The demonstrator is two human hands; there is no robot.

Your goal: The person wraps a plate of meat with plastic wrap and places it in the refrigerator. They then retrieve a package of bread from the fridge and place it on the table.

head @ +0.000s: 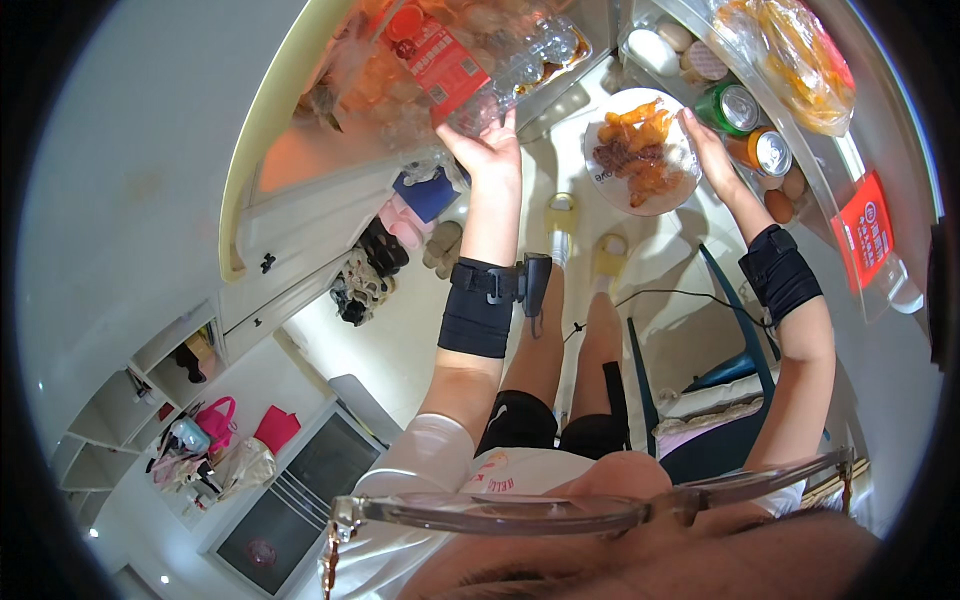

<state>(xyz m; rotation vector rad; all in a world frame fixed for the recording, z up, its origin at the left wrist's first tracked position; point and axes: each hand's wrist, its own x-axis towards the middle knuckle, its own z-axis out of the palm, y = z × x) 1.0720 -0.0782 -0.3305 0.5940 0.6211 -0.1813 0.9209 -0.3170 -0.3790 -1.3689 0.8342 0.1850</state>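
My right hand [709,154] grips the rim of a round white plate [609,191], which bears browned pieces of food [641,146] under what looks like clear film. On the left, my left hand [487,146] is raised palm up, its fingertips at the underside of a clear plastic package [480,116] with a red label [442,67]. This package lies at the front of a refrigerator compartment, among other bagged things. Part of the fingers is hidden behind the plastic, so its hold is not plain.
The refrigerator door shelf [806,161] at right holds eggs [651,52], a green can [727,109], an orange can [761,150], a plastic food bag [806,67] and a red packet [864,229]. A chair [731,442] and a dark cable [675,292] are below, shoes [382,247] at left.
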